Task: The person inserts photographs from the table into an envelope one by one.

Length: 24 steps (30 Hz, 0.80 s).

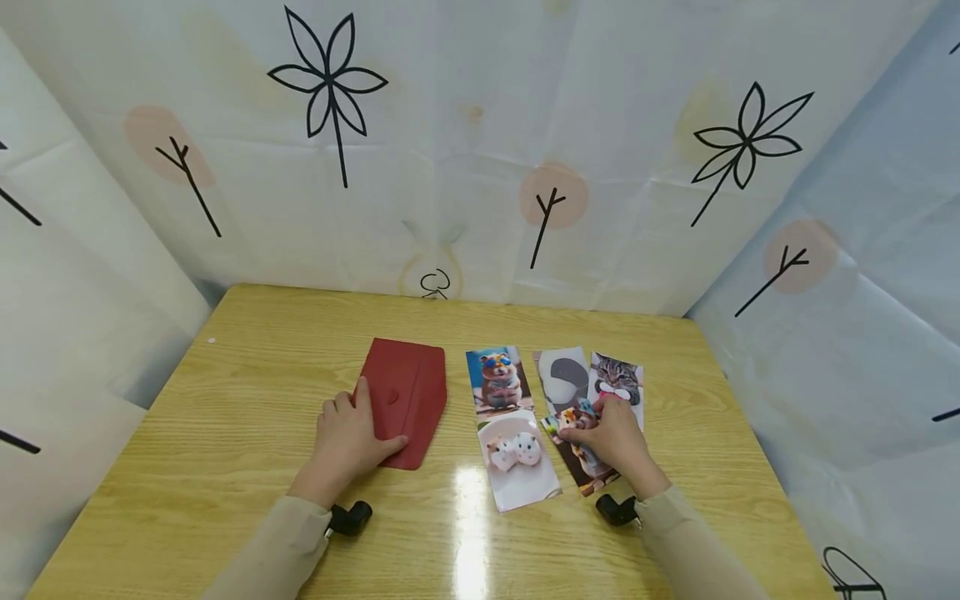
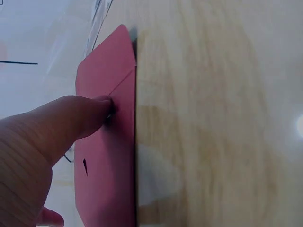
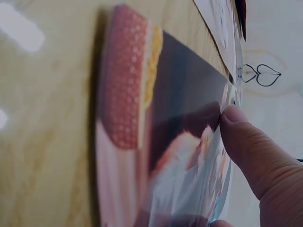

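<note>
A red envelope point(image 1: 408, 396) with a folded flap lies on the table left of centre. My left hand point(image 1: 348, 433) rests on its left side, thumb and fingers spread apart; in the left wrist view the thumb point(image 2: 71, 116) touches the flap's edge. To the right, my right hand point(image 1: 618, 433) holds a photo card of hamsters point(image 1: 588, 467) between thumb and fingers. The right wrist view shows that photo card point(image 3: 189, 94) bowed slightly, the thumb point(image 3: 251, 142) at its edge. Under and behind this hand are a cat photo card point(image 1: 618, 375) and a grey-and-white photo card point(image 1: 558, 375).
Between the hands lie a photo card of a hamster in sunglasses point(image 1: 498, 379) and one of two pale hamsters point(image 1: 517, 471), end to end. The wooden table point(image 1: 247, 400) meets a patterned cloth backdrop point(image 1: 465, 150) at its far edge.
</note>
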Tool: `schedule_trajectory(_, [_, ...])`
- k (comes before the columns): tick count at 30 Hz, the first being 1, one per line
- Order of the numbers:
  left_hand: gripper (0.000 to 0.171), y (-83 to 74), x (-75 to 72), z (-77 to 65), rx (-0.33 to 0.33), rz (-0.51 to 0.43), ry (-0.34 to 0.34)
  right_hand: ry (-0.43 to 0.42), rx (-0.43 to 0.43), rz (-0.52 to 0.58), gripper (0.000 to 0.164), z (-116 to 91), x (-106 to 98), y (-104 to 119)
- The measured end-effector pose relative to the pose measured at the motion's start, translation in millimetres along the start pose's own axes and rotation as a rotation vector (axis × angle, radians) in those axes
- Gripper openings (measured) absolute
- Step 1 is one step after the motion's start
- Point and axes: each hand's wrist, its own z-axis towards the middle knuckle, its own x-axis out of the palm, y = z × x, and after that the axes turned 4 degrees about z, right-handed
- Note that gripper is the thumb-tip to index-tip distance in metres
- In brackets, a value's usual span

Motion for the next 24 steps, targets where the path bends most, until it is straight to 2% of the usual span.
schedule_trajectory(5, [0.121, 4.7, -3.8, 1.0, 0.005, -0.007, 0.013, 0.0, 0.006, -0.012, 0.069, -0.2, 1.9, -2.2])
schedule_trajectory(13, [0.115, 8.9, -14.2, 0.6, -0.068, -0.037, 0.073, 0.019, 0.029, 0.0, 0.068, 1.5, 2.7, -0.9])
schedule_trajectory(19, [0.096, 12.6, -11.2, 0.9, -0.073, -0.021, 0.059, 0.026, 0.044, 0.0, 0.082, 1.9, 1.8, 1.6])
schedule_trajectory(24, [0.089, 14.7, -6.6, 1.3, -0.073, -0.027, 0.038, 0.026, 0.05, -0.02, 0.087, -0.7, -0.3, 5.2])
